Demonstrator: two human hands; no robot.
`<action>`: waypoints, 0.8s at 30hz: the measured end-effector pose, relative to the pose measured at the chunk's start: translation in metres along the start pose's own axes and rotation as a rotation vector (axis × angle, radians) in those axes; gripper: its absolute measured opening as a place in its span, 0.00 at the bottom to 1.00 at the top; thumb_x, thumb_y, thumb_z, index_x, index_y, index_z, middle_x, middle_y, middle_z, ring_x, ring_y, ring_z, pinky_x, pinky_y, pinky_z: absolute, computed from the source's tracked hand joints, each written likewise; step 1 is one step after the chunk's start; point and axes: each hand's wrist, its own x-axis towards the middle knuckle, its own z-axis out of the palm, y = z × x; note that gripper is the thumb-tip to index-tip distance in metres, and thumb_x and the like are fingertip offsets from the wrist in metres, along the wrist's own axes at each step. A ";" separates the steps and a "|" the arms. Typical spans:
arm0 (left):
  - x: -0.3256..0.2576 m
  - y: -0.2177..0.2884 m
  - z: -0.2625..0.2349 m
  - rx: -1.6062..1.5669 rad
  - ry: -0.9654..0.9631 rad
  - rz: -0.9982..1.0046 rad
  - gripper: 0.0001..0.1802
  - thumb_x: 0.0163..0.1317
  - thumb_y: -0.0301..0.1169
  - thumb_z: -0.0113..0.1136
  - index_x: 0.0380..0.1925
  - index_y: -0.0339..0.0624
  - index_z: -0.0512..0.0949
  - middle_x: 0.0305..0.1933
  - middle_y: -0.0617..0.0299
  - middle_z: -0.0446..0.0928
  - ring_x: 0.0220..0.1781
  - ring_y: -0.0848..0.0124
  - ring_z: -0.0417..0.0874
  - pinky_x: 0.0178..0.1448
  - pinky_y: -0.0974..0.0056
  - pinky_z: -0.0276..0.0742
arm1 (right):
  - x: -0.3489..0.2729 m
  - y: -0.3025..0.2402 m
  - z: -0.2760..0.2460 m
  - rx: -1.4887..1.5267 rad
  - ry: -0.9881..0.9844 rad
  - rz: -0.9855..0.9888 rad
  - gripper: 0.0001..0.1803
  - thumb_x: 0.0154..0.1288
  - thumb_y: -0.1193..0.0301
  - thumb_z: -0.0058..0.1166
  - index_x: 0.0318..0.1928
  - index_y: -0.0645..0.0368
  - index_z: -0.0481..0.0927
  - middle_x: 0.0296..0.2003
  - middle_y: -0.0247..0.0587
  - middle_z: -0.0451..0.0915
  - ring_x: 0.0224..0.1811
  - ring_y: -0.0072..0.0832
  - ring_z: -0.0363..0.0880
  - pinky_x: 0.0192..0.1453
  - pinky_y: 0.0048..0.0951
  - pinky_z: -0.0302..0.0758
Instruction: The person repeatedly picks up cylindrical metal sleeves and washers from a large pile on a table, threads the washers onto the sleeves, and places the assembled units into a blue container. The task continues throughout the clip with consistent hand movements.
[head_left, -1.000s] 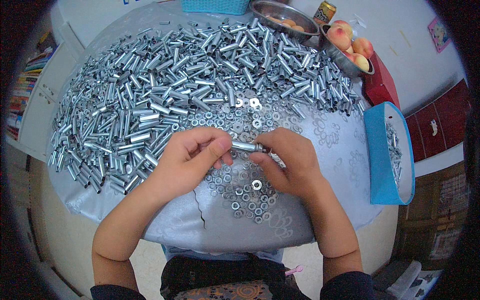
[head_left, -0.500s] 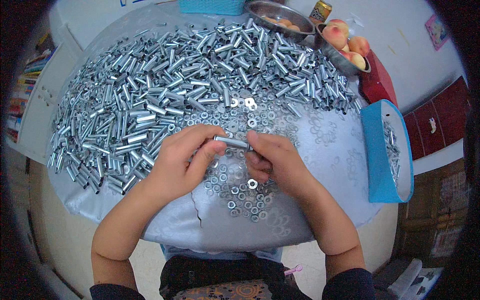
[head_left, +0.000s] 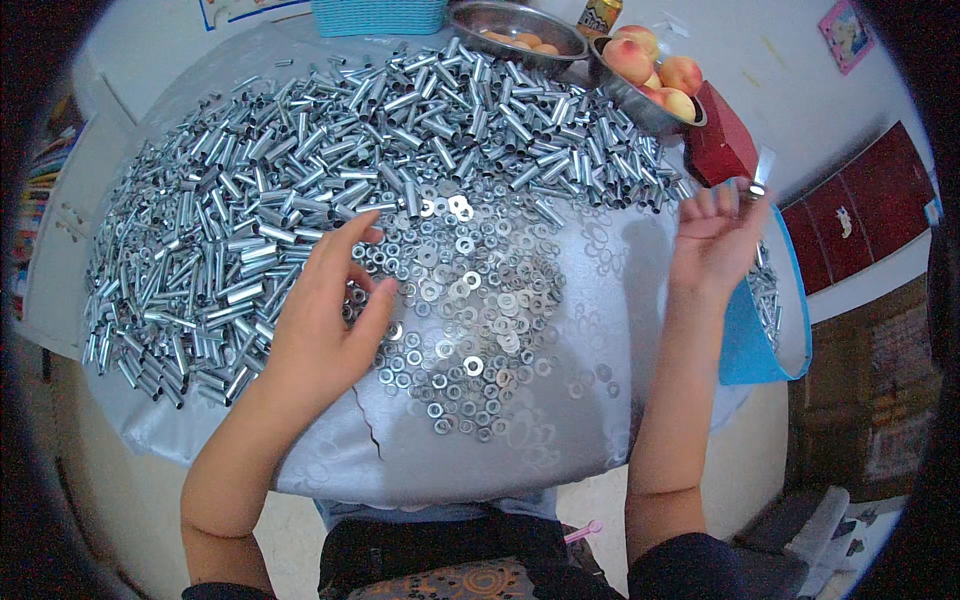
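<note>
A patch of washers and nuts (head_left: 470,300) spread across the middle of a cloth-covered surface (head_left: 600,335). Behind it and to its left lay a large heap of tubes (head_left: 250,200), short, shiny and silver, tumbled at every angle.

The person's left hand (head_left: 335,310) hovered over the patch's left edge, where it met the heap. Its grip was wide, thumb apart from fingers, and nothing could be seen in it; whether a fingertip touched anything could not be told.

Well to the right of the patch, the right hand (head_left: 722,235) was at the near end of a red box (head_left: 722,135). Its grip was narrow, pinching one slim metal piece (head_left: 762,172) that pointed upward, a little blurred. Just below that hand stood a blue box (head_left: 745,345), with metal parts (head_left: 768,300) inside, partly hidden by the hand and the box wall.

Judging by how things lay, the work was under way but far from finished: a modest lot sat in the blue box, one piece was in the grip, and far more tubes, washers and nuts remained loose.

Behind the patch, to its right, a steel bowl (head_left: 640,105) held peaches (head_left: 650,65).
</note>
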 end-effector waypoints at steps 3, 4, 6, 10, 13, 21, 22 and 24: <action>-0.001 0.001 0.000 0.001 0.009 -0.029 0.25 0.52 0.24 0.54 0.52 0.37 0.63 0.46 0.55 0.70 0.30 0.71 0.74 0.37 0.67 0.69 | 0.003 -0.011 0.013 -0.057 0.207 0.080 0.20 0.63 0.53 0.42 0.34 0.58 0.69 0.18 0.25 0.58 0.20 0.16 0.55 0.22 0.18 0.54; -0.002 0.002 -0.001 -0.008 0.011 -0.046 0.24 0.52 0.24 0.53 0.51 0.37 0.64 0.45 0.55 0.71 0.30 0.71 0.74 0.37 0.67 0.69 | 0.003 -0.009 0.011 -0.054 0.166 0.107 0.20 0.63 0.52 0.43 0.35 0.58 0.69 0.18 0.25 0.58 0.20 0.16 0.55 0.23 0.18 0.55; -0.001 -0.001 -0.001 -0.021 0.040 -0.032 0.20 0.52 0.23 0.53 0.48 0.37 0.66 0.42 0.56 0.72 0.30 0.70 0.74 0.36 0.67 0.69 | 0.002 0.000 0.004 -0.048 0.081 0.161 0.20 0.62 0.52 0.45 0.36 0.58 0.70 0.18 0.25 0.58 0.20 0.16 0.55 0.23 0.18 0.55; 0.002 -0.003 -0.006 0.017 0.069 0.002 0.15 0.52 0.21 0.51 0.42 0.36 0.69 0.38 0.57 0.74 0.31 0.69 0.75 0.36 0.68 0.69 | -0.015 0.020 0.010 -0.256 -0.094 0.170 0.12 0.63 0.62 0.48 0.34 0.59 0.71 0.17 0.26 0.61 0.18 0.18 0.58 0.22 0.20 0.59; 0.004 -0.007 -0.006 0.048 0.148 0.106 0.13 0.52 0.19 0.48 0.39 0.36 0.70 0.37 0.56 0.74 0.33 0.66 0.76 0.37 0.67 0.70 | -0.034 0.037 0.019 -0.428 -0.197 0.174 0.09 0.61 0.67 0.50 0.29 0.59 0.73 0.18 0.28 0.66 0.17 0.17 0.62 0.21 0.18 0.60; 0.012 -0.024 -0.038 0.457 0.100 0.148 0.13 0.43 0.15 0.46 0.30 0.39 0.75 0.34 0.53 0.74 0.39 0.55 0.74 0.44 0.56 0.69 | -0.076 0.048 0.034 -1.219 -1.295 -0.155 0.10 0.58 0.65 0.50 0.30 0.59 0.75 0.24 0.43 0.74 0.28 0.37 0.75 0.33 0.35 0.71; 0.012 -0.027 -0.042 0.460 0.048 0.120 0.14 0.43 0.15 0.46 0.29 0.39 0.76 0.34 0.53 0.74 0.39 0.55 0.74 0.44 0.57 0.69 | -0.079 0.047 0.036 -1.227 -1.316 -0.118 0.10 0.58 0.65 0.49 0.30 0.59 0.75 0.25 0.43 0.75 0.29 0.39 0.74 0.34 0.37 0.71; 0.013 -0.029 -0.048 0.463 -0.056 0.062 0.14 0.42 0.14 0.45 0.28 0.38 0.76 0.33 0.53 0.75 0.39 0.55 0.74 0.45 0.57 0.69 | -0.084 0.047 0.041 -1.242 -1.357 -0.043 0.10 0.57 0.64 0.48 0.29 0.58 0.75 0.26 0.44 0.75 0.32 0.42 0.74 0.36 0.40 0.70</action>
